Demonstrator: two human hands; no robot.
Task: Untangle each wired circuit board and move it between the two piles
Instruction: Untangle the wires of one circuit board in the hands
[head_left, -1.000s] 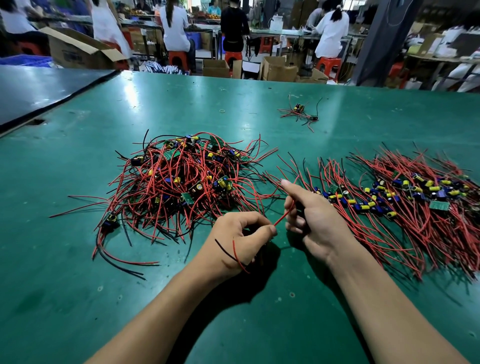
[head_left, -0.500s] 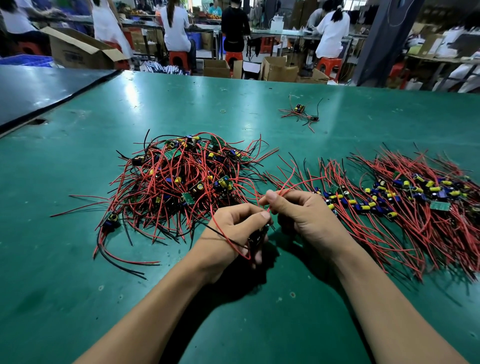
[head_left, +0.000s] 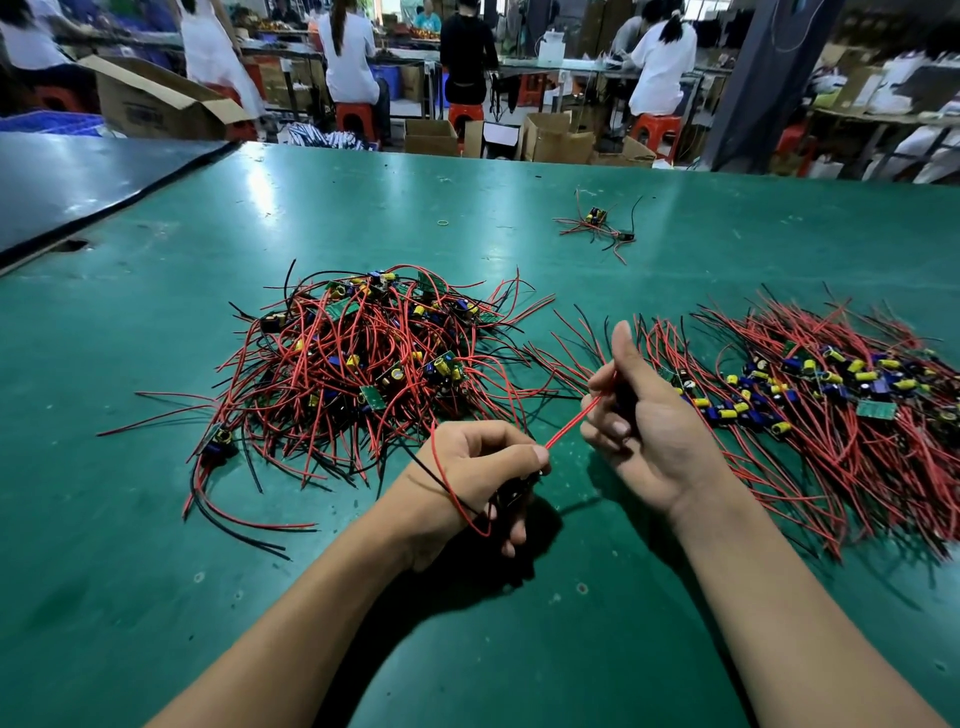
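Left hand (head_left: 478, 478): nearest, low over green table (head_left: 156, 597), fingers curled, thumb and forefinger tip pinching red wire (head_left: 571, 421). Small dark board (head_left: 511, 493) tucked under the same fingers, mostly hidden. Loop of another red lead and a black lead draped over back of hand and wrist.

Right hand (head_left: 649, 431): just beside, a little farther out, palm toward camera. Lower fingers curled round other end of red wire, forefinger pointing straight up. Something dark in the palm, cannot tell what.

Red wire: straight and taut between both hands, off the table.

Left pile (head_left: 363, 364): beyond left hand. Tangled heap of red and black leads, with green boards and yellow and blue parts mixed in. Stray leads trailing out toward near left.

Right pile (head_left: 831, 415): beyond and right of right hand. Leads combed roughly parallel, boards banded along the middle, left edge partly behind right hand. Loose ends of both piles almost meeting in the gap.

Lone board (head_left: 597, 218): farther out, mid table, own leads splayed, well apart from both piles. Rubber band (head_left: 442, 223) left of it.

Dark tabletop (head_left: 78, 176): far left, butting against green table.

Past far edge: cardboard boxes (head_left: 556, 140) on floor, people (head_left: 348, 57) on red stools (head_left: 355, 114) at benches, backs to camera.
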